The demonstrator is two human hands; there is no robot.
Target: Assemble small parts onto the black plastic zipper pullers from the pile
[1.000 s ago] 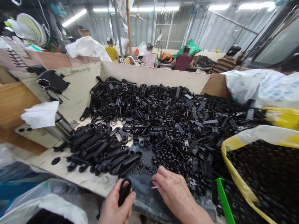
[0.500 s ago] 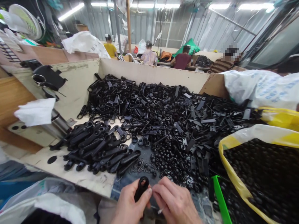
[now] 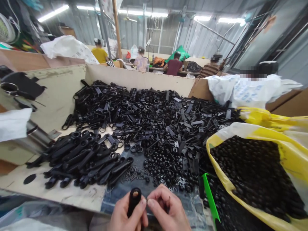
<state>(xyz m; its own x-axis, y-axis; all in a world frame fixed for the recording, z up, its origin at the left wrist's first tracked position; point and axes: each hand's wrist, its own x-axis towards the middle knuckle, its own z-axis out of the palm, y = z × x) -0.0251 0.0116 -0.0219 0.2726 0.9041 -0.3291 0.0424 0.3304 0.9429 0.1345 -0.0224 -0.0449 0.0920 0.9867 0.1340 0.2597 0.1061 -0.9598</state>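
Near the bottom centre, my left hand (image 3: 128, 211) is closed round a black plastic part (image 3: 134, 200) with a ring-shaped top end that stands upright. Just to its right, my right hand (image 3: 168, 210) has thumb and fingers pinched beside the part; what it holds is too small to make out. Beyond the hands lie small screws (image 3: 132, 173), black round beads (image 3: 158, 163) and thin silvery pins (image 3: 180, 183). Long black handle-shaped parts (image 3: 81, 160) are stacked in a row to the left.
Heaped black pieces (image 3: 144, 109) fill the walled bench (image 3: 134, 77). On the right are a yellow-white bag (image 3: 250, 128) of black beads and a green strip (image 3: 211, 199). A metal cylinder (image 3: 38, 136) stands left. Several people sit farther back.
The view has turned right, so the bench contents appear farther left. My right hand's fingers have shifted, and the white piece beneath them no longer shows. My left hand still holds the black part.
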